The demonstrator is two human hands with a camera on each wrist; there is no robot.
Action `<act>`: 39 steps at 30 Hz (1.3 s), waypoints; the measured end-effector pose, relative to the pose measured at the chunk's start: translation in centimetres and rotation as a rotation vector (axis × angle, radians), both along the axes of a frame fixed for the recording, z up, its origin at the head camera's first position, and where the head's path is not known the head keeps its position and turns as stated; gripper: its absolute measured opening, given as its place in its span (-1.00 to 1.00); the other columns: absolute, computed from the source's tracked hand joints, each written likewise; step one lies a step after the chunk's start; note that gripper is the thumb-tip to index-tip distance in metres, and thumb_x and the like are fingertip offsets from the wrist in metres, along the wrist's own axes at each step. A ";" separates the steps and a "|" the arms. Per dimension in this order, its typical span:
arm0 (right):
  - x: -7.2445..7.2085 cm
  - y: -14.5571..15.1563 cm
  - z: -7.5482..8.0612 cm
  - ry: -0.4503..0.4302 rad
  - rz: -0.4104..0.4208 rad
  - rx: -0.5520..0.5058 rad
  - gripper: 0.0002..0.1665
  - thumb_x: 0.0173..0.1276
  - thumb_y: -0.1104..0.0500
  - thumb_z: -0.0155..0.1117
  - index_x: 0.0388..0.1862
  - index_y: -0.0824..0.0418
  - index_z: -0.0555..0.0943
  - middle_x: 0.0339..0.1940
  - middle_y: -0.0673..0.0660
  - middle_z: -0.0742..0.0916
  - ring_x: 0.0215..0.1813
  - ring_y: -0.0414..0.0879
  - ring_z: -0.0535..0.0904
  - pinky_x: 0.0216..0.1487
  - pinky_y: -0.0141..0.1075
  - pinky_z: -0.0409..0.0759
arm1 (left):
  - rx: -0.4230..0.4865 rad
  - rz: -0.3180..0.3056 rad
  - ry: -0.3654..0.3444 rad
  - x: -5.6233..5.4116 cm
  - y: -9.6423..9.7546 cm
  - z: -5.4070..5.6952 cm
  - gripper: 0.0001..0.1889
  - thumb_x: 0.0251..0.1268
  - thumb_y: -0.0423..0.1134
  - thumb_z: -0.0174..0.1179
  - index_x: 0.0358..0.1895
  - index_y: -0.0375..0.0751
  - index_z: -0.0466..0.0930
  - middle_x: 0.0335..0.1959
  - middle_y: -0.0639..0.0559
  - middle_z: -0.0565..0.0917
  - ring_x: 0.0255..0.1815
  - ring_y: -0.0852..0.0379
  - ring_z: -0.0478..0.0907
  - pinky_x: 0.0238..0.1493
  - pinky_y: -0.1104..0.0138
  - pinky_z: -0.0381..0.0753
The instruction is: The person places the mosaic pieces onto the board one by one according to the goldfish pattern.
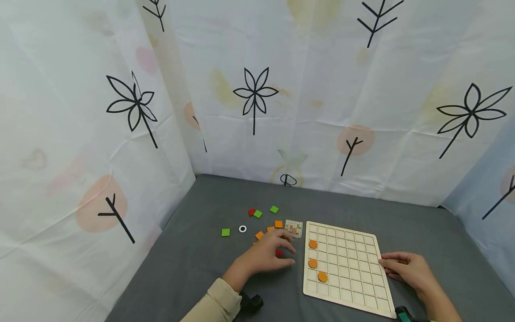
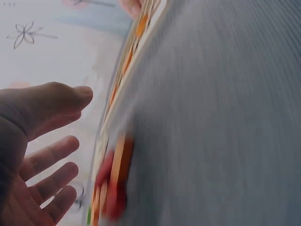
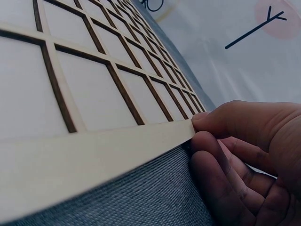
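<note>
A pale wooden grid board (image 1: 354,279) lies flat on the grey cloth, with orange round pieces (image 1: 322,277) in cells near its left side. My right hand (image 1: 410,270) pinches the board's right edge, thumb (image 3: 211,117) on the rim and fingertips against its side. Over the loose pieces left of the board hovers my left hand (image 1: 265,252), fingers apart and holding nothing. A red piece (image 1: 279,253) shows just under its fingers, beside orange square tiles (image 1: 259,235). In the left wrist view a blurred orange tile (image 2: 123,157) lies beyond the spread fingers.
A small printed grid card (image 1: 293,228) lies by the board's upper left corner. Farther left are green square tiles (image 1: 225,232), a red piece (image 1: 251,212) and a white ring (image 1: 242,229). A patterned white curtain (image 1: 257,147) closes off the back.
</note>
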State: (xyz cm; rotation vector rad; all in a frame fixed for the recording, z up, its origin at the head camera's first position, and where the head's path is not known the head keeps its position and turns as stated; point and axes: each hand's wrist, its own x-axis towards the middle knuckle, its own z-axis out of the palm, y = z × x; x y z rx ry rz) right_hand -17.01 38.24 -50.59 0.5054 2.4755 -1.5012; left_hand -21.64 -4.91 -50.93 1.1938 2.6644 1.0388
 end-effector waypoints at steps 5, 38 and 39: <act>0.0 0.2 0.1 -0.003 0.014 0.002 -0.47 0.44 0.08 0.50 0.17 0.48 0.71 -0.23 -0.09 0.81 -0.28 -0.23 0.76 -0.20 -0.32 0.78 | -0.006 0.079 -0.022 -0.3 -3.2 0.1 -0.82 0.37 -0.08 0.49 -0.04 0.06 0.86 0.24 0.03 0.63 0.28 0.09 0.46 0.27 0.14 0.58; 0.2 0.2 0.2 -0.013 0.023 -0.014 -0.47 0.45 0.07 0.49 0.19 0.45 0.71 -0.24 -0.11 0.81 -0.27 -0.23 0.76 -0.19 -0.33 0.78 | -0.082 0.164 -0.124 0.6 -6.2 -1.4 -0.83 0.23 -0.06 0.53 -0.13 0.19 0.84 0.15 0.14 0.63 0.20 0.11 0.45 0.27 0.05 0.56; 0.2 0.2 0.2 -0.013 0.022 -0.014 -0.48 0.45 0.07 0.49 0.18 0.45 0.71 -0.24 -0.11 0.81 -0.27 -0.23 0.76 -0.19 -0.33 0.78 | -0.084 0.165 -0.125 0.6 -6.2 -1.4 -0.82 0.22 -0.09 0.53 -0.12 0.19 0.84 0.15 0.15 0.62 0.20 0.12 0.45 0.26 0.05 0.56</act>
